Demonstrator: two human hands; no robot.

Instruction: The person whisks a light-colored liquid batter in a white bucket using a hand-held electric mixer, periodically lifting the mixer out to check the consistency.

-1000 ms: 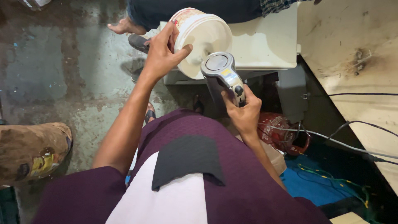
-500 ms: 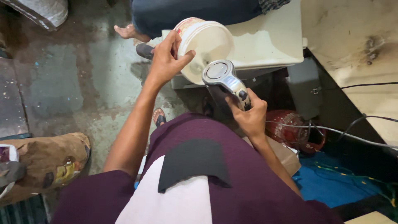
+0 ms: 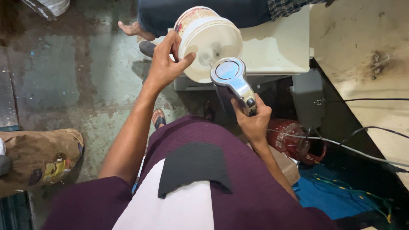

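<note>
Head view: the left hand (image 3: 165, 64) grips a white plastic tub (image 3: 208, 40) by its rim and side, thumb hooked over the edge and fingers curled round the outer wall, so that the tub is held up tilted with its open mouth turned toward the camera. The right hand (image 3: 253, 121) is closed in a fist round the handle of a silver handheld tool (image 3: 232, 79), whose round head sits just at the lower rim of the tub, touching or nearly touching it; I cannot tell which. Both arms come out of a maroon shirt (image 3: 238, 179) with a black patch on white at the chest. Behind the tub lies a cream-coloured slab (image 3: 281, 47), and beyond it another person's bare foot (image 3: 132, 30) rests on the stained concrete floor (image 3: 64, 76). Down at the right sit a red cylinder (image 3: 294, 138), loose cables (image 3: 362, 151) and blue sheeting (image 3: 332, 196). A brown sack (image 3: 38, 157) lies at the left.
</note>
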